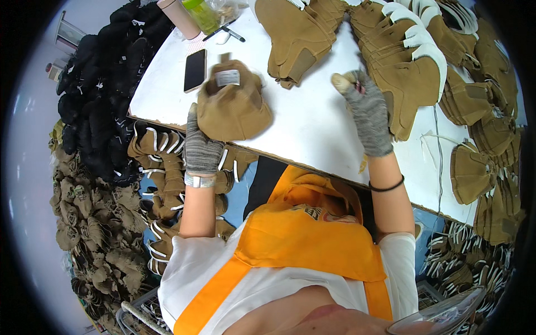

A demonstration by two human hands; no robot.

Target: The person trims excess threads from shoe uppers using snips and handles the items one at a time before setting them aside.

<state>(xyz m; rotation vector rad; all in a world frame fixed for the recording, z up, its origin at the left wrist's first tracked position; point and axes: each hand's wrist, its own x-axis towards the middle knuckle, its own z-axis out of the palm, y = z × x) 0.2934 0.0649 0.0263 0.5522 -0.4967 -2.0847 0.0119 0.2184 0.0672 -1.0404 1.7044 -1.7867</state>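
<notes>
My left hand (202, 148), in a grey knitted glove, is at the left side of a brown boot upper (237, 114) and grips its edge. The upper has a white label inside its opening and a small loop on top, slightly blurred. Part of my left fingers is hidden behind it. My right hand (365, 114), gloved the same way with bare fingertips, is over the white table, its fingers partly bent and apart, nothing visible in them. Just right of it lies a stack of brown boot uppers (399, 75) with white edging.
On the white table (312, 125) lie a phone (195, 71), a black pen (233, 34), a pink cup (180, 19) and a green container (202, 17). More brown pieces (301, 36) are stacked behind. A cable (438, 151) crosses the right side. Black (106, 95) and brown piles (95, 223) stand left.
</notes>
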